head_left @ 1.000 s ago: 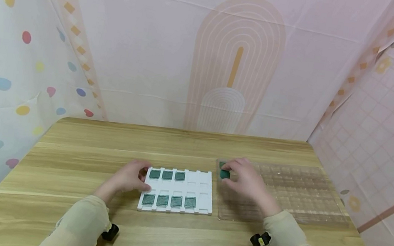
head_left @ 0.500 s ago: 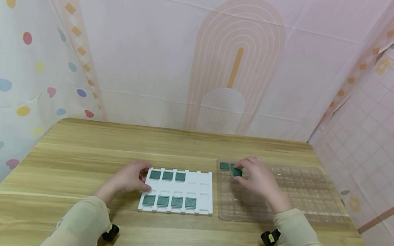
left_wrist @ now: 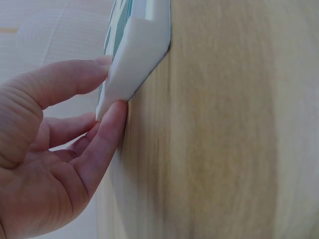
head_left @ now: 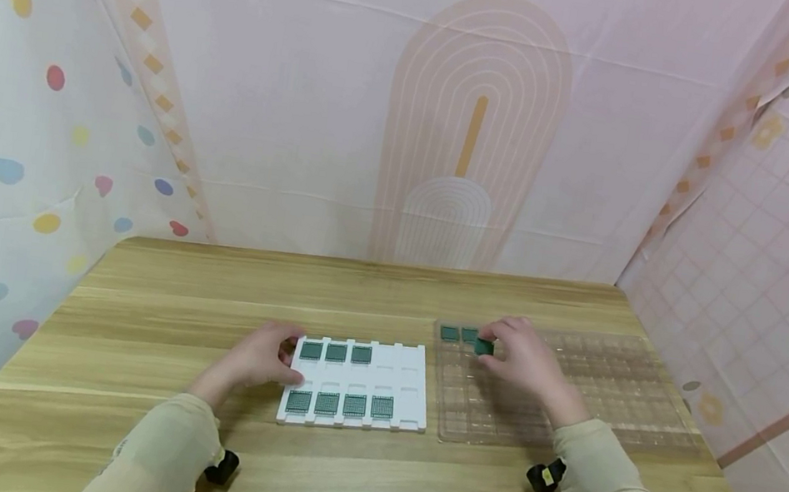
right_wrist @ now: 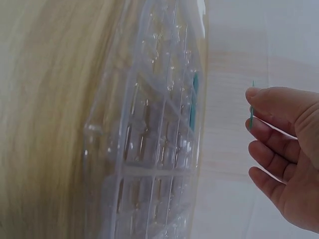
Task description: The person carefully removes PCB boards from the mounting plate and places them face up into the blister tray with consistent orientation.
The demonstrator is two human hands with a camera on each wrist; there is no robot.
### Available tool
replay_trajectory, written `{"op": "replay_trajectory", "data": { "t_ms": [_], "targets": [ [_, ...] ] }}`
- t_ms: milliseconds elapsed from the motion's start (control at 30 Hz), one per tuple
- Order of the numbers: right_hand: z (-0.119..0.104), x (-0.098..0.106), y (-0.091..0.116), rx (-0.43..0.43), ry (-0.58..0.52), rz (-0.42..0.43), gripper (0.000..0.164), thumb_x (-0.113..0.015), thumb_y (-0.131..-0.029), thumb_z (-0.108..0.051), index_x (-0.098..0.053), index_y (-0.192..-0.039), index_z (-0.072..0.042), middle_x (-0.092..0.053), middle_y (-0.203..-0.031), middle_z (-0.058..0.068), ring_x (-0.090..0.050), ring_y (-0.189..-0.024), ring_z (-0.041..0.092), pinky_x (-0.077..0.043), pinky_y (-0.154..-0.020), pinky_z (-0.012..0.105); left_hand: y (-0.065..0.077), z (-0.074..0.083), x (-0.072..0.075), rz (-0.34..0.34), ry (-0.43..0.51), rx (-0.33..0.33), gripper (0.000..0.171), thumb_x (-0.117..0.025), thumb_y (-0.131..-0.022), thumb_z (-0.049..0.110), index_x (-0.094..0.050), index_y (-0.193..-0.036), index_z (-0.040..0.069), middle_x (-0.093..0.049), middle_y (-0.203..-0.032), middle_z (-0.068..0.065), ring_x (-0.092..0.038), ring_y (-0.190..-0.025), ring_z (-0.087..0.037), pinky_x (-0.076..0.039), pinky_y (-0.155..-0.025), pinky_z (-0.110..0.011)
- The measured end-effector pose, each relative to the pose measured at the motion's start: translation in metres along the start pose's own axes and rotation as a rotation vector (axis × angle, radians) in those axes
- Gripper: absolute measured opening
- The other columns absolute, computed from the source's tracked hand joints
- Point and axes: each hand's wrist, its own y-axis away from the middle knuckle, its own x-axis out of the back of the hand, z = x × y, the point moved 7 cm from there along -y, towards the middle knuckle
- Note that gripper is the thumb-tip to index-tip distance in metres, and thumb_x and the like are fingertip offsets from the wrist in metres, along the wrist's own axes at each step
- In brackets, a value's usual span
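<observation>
My left hand (head_left: 263, 355) grips the left edge of a white slotted tray (head_left: 410, 404), thumb on its top and fingertips along its side. Small square green circuit boards (head_left: 354, 405) sit in it, three in the back row and several in the front. Over the left part of a clear plastic tray (head_left: 449, 422), my right hand (head_left: 523, 356) pinches one green circuit board (right_wrist: 251, 112) between thumb and forefinger. In the right wrist view that board is edge-on and raised above the clear tray. Two more boards (head_left: 449, 333) lie in the clear tray's back left pockets.
The clear tray's many pockets stretch right toward the table's (head_left: 338, 482) right side. A narrow strip of table separates the two trays. Printed cloth (head_left: 294, 97) hangs behind and at both sides of the table.
My right hand has moved a little right over the clear tray with the pinched circuit board, uncovering two boards in the back pockets. My left hand and the white tray stay in place.
</observation>
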Motion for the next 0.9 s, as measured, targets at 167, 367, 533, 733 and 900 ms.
{"op": "replay_trajectory", "data": {
  "t_ms": [167,367,533,733,900],
  "targets": [
    [0.007,0.000,0.000,-0.008,0.004,-0.004,0.027,-0.081,-0.079,-0.006,-0.071,-0.104,-0.003,-0.068,-0.103,0.008,-0.058,-0.100,0.030,-0.048,-0.089,0.045,0.000,-0.001,-0.001,0.003,0.008,0.006,0.069,-0.087,-0.069,0.005,-0.055,-0.128,-0.010,-0.058,-0.109,-0.014,-0.053,-0.086,-0.022,-0.047,-0.078,-0.037],
    [0.018,0.000,-0.005,-0.028,0.022,-0.042,0.023,-0.079,-0.081,-0.006,-0.070,-0.101,-0.003,-0.067,-0.102,0.009,-0.058,-0.101,0.032,-0.046,-0.090,0.048,-0.001,-0.001,-0.001,0.004,0.010,0.007,0.068,-0.087,-0.069,0.005,-0.056,-0.128,-0.009,-0.058,-0.107,-0.013,-0.053,-0.086,-0.022,-0.046,-0.076,-0.036],
    [0.026,0.000,-0.010,-0.053,0.041,-0.074,0.021,-0.077,-0.083,-0.006,-0.070,-0.102,-0.003,-0.066,-0.102,0.009,-0.058,-0.101,0.032,-0.047,-0.089,0.048,0.000,0.000,0.000,0.000,0.020,0.007,0.068,-0.087,-0.069,0.004,-0.056,-0.128,-0.009,-0.058,-0.107,-0.013,-0.052,-0.085,-0.022,-0.046,-0.075,-0.036],
    [0.032,0.001,-0.017,-0.076,0.059,-0.098,0.018,-0.076,-0.084,-0.006,-0.070,-0.101,-0.004,-0.066,-0.100,0.009,-0.057,-0.099,0.032,-0.047,-0.086,0.047,0.000,0.001,0.000,-0.005,0.034,0.008,0.068,-0.087,-0.069,0.004,-0.055,-0.128,-0.010,-0.058,-0.109,-0.015,-0.054,-0.085,-0.022,-0.046,-0.076,-0.035],
    [0.035,0.001,-0.021,-0.089,0.093,-0.110,0.018,-0.077,-0.084,-0.007,-0.070,-0.101,-0.004,-0.066,-0.099,0.009,-0.057,-0.098,0.032,-0.046,-0.089,0.049,0.000,0.000,0.000,-0.006,0.021,0.018,0.069,-0.086,-0.070,0.004,-0.055,-0.129,-0.010,-0.058,-0.110,-0.015,-0.053,-0.086,-0.022,-0.046,-0.077,-0.036]
  ]
}}
